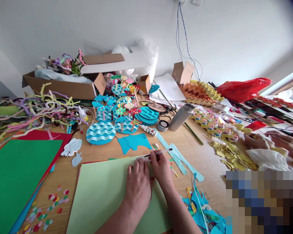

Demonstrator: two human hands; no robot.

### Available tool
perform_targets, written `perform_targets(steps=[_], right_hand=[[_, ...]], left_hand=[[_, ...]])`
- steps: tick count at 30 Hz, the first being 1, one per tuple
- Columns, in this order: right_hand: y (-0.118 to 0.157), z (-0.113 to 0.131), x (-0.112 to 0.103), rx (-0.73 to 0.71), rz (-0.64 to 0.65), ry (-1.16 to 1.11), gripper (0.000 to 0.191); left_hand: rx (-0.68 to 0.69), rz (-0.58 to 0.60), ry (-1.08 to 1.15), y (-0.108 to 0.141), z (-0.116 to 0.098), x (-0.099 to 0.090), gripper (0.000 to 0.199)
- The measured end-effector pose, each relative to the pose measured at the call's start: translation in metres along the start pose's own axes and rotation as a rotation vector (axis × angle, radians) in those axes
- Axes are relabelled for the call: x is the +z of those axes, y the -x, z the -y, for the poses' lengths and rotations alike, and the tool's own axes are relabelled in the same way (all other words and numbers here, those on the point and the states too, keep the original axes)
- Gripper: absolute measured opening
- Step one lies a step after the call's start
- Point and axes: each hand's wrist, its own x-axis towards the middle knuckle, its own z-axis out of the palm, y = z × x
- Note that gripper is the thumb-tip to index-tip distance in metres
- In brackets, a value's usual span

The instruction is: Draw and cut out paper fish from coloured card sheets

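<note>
A pale green sheet (97,191) lies in front of me on top of other coloured sheets. My left hand (139,182) rests flat on its upper part, fingers spread a little over a small whitish piece (139,159). My right hand (161,167) is closed around a pen (166,150) beside it, the pen's tip end pointing left to the small piece, which the fingers partly cover. Behind the hands lie blue paper cut-outs (139,141), and light blue strips (185,159) sit to the right.
Blue wavy discs (101,133), a glue bottle (148,130), tape (162,125) and a metal flask (182,117) stand farther back. Green card (26,175) and confetti lie left. Blue scraps (205,211) are at the lower right; another person's hands (266,141) work farther right.
</note>
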Motion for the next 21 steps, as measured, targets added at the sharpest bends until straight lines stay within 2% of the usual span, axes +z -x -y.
perform_targets(steps=[9,21], right_hand=[[-0.0015,0.0056,-0.0039,0.017,-0.004,0.053,0.037],[-0.0007,0.0046,-0.0093,0.039,-0.047,0.117,0.032]], left_hand=[[-0.004,0.032,-0.001,0.0002,0.0000,0.0008,0.041],[0.012,0.011,-0.029,-0.0004,0.0002,-0.0036,0.040]])
